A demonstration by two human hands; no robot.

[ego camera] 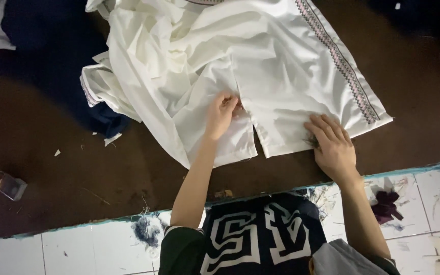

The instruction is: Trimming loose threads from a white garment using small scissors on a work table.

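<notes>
The white cotton garment with an embroidered border strip point(240, 66) lay spread on the dark brown counter point(52, 153), its long axis slanting away to the upper left. The left hand point(221, 114) pinched its slit edge; the right hand point(333, 145) pressed flat, fingers open, on the hem.

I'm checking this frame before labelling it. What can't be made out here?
- Head view: the white garment runs off the top edge, so its full shape is cut off.
- What the left hand pinches is hidden by its own fingers.
- The small object under the right hand is mostly covered.
- The boxy thing at left is too blurred to identify.
</notes>
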